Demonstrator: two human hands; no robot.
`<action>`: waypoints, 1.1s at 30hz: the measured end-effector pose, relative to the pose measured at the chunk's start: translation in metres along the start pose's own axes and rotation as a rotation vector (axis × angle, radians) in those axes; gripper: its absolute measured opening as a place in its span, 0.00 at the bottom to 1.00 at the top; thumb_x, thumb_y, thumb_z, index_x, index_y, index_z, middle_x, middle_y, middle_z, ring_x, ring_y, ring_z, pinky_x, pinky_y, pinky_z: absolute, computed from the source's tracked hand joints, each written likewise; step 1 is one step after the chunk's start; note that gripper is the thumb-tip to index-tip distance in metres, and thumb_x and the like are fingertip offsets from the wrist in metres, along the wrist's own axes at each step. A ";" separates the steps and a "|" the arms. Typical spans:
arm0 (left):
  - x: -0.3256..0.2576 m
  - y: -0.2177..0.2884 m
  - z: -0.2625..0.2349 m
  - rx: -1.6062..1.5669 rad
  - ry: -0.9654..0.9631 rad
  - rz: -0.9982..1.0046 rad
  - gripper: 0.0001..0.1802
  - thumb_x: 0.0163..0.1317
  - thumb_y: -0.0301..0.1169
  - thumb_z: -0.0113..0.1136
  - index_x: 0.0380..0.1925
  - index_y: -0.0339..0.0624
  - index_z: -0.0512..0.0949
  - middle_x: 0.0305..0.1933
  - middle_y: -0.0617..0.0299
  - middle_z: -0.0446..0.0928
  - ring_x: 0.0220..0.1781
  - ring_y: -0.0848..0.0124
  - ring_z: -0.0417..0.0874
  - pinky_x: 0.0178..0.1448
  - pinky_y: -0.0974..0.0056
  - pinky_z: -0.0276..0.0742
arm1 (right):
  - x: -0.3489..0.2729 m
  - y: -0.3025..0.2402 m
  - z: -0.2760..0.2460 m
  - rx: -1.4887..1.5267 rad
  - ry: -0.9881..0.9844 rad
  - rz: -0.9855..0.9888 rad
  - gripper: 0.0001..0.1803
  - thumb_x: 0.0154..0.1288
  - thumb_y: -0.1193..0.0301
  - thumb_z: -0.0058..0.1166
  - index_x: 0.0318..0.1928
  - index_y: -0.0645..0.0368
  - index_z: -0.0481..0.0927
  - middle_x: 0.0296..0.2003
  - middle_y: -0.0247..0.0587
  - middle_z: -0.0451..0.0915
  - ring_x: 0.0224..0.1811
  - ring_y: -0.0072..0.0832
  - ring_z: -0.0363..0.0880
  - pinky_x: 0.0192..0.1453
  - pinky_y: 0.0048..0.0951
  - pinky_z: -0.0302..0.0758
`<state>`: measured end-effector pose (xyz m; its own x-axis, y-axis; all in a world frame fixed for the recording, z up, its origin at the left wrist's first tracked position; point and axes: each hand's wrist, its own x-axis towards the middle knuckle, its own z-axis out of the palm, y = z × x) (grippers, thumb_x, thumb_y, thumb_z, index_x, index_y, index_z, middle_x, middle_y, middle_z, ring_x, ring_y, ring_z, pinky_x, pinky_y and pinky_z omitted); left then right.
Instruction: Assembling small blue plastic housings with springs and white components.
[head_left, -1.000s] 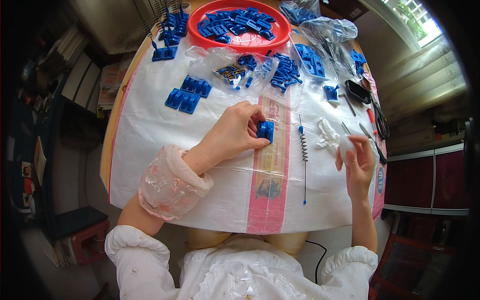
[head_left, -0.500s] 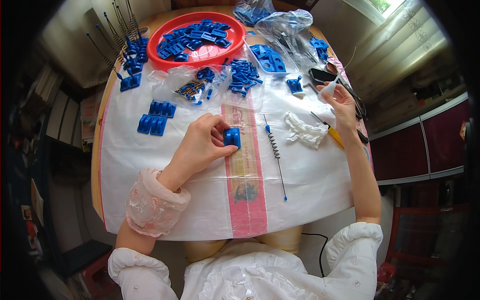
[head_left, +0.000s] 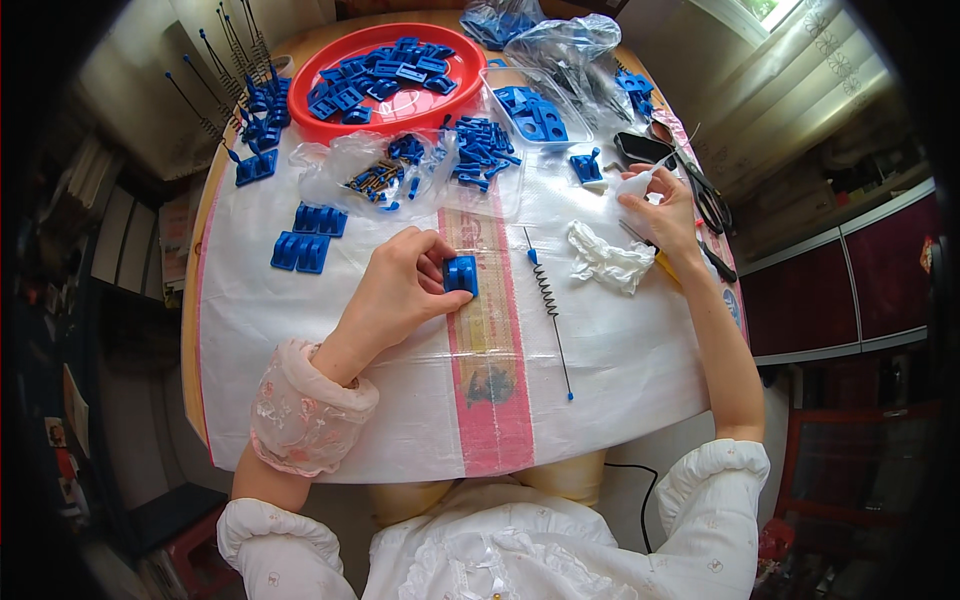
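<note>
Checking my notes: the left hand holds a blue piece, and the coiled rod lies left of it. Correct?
Not quite: the coiled rod lies to the right of the blue piece held by the left hand, as the head view shows.

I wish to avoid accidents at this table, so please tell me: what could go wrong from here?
1. The small white plastic bottle with a thin nozzle, in the right hand, might drip on the white woven sheet if it holds liquid.
2. The slim yellow-handled tool lies close to that hand, which could knock it.
3. The blue plastic piece might slip, as the left hand appears to hold it by thumb and fingertips.
</note>
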<state>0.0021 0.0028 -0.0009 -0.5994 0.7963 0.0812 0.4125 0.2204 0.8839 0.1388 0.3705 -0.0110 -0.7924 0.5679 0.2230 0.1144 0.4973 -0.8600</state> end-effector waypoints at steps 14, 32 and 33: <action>-0.001 -0.002 0.000 -0.015 0.012 0.007 0.21 0.47 0.25 0.81 0.40 0.31 0.81 0.39 0.58 0.80 0.36 0.73 0.84 0.41 0.70 0.85 | -0.079 -0.091 0.043 -0.830 -0.375 -1.185 0.21 0.61 0.75 0.61 0.56 0.54 0.84 0.53 0.38 0.80 0.46 0.26 0.80 0.51 0.32 0.78; 0.000 -0.005 0.000 -0.017 0.017 0.022 0.22 0.47 0.25 0.81 0.41 0.32 0.81 0.37 0.59 0.79 0.35 0.74 0.84 0.41 0.71 0.85 | -0.071 -0.091 0.068 -0.176 -0.242 -0.633 0.17 0.56 0.85 0.65 0.47 0.67 0.83 0.41 0.45 0.86 0.41 0.33 0.87 0.48 0.32 0.82; -0.001 -0.004 0.000 -0.020 0.014 0.012 0.22 0.47 0.25 0.81 0.41 0.32 0.81 0.37 0.59 0.79 0.35 0.74 0.84 0.41 0.71 0.85 | -0.072 -0.100 0.068 -0.073 -0.198 -0.444 0.15 0.58 0.85 0.64 0.47 0.68 0.83 0.39 0.44 0.87 0.41 0.30 0.87 0.48 0.29 0.82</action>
<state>0.0014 0.0012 -0.0050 -0.6039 0.7910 0.0984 0.4060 0.1990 0.8919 0.1436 0.2354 0.0275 -0.8720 0.1583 0.4632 -0.2245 0.7116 -0.6658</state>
